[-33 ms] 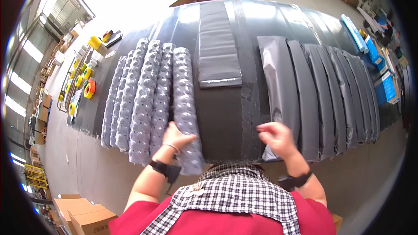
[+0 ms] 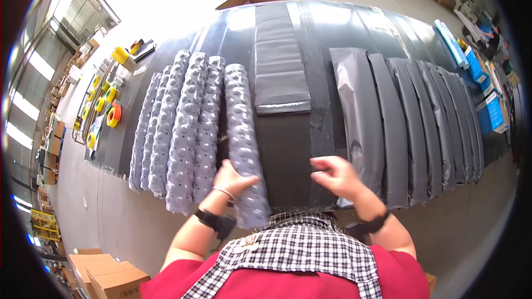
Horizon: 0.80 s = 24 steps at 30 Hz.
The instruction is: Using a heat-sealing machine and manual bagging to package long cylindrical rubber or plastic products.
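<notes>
My left hand (image 2: 231, 181) is closed round the near part of a grey bubble-textured roll (image 2: 246, 138), thumb across its top. The roll lies slightly tilted on the black table (image 2: 285, 160), its near end over the front edge. To its left, several similar bubble rolls (image 2: 185, 133) lie side by side. Over the bare table strip hovers my right hand (image 2: 339, 177), holding nothing I can see, fingers loosely curled and thumb apart from forefinger. Beyond lies a stack of flat dark grey plastic bags (image 2: 281, 72). Several filled dark grey bags (image 2: 360, 116) rest in a row at the right.
Yellow and orange tape rolls (image 2: 113, 115) sit on a rack beyond the table's left side. Blue boxes (image 2: 493, 111) and a light blue roll (image 2: 451, 44) are at the far right. Cardboard boxes (image 2: 113, 277) stand on the floor at lower left.
My left hand has shifted the bubble roll a little to the right, away from the other rolls. My right hand has moved left, toward that roll.
</notes>
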### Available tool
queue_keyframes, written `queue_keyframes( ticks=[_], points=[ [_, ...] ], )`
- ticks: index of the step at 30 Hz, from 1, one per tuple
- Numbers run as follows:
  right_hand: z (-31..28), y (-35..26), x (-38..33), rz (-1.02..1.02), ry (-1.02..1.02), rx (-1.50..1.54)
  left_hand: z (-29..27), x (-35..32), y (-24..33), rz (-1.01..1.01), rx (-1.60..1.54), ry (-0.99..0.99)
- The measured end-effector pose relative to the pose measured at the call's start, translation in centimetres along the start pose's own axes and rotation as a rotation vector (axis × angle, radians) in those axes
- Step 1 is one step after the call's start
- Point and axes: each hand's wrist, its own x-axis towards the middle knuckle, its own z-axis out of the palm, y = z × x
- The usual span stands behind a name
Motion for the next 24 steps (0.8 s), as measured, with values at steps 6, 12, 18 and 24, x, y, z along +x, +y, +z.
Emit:
queue_keyframes(
  ticks=[6, 12, 18, 24],
  points=[
    [12.9, 0.5, 14.6, 0.434, -0.057, -0.557, 2.9, 1.3, 0.3, 0.344, -0.290, -0.211],
    [11.2, 4.6, 15.1, 0.275, 0.095, -0.077, -7.2, 11.0, 3.3, 0.739, 0.211, 0.046],
    [4.6, 2.9, 9.0, 0.177, 0.110, 0.154, -3.7, 24.1, 9.7, 0.749, 0.363, 0.139],
    [2.3, 2.1, -1.0, 0.218, 0.269, 0.160, 2.1, 29.6, 11.7, 0.888, 0.435, 0.175]
  ],
)
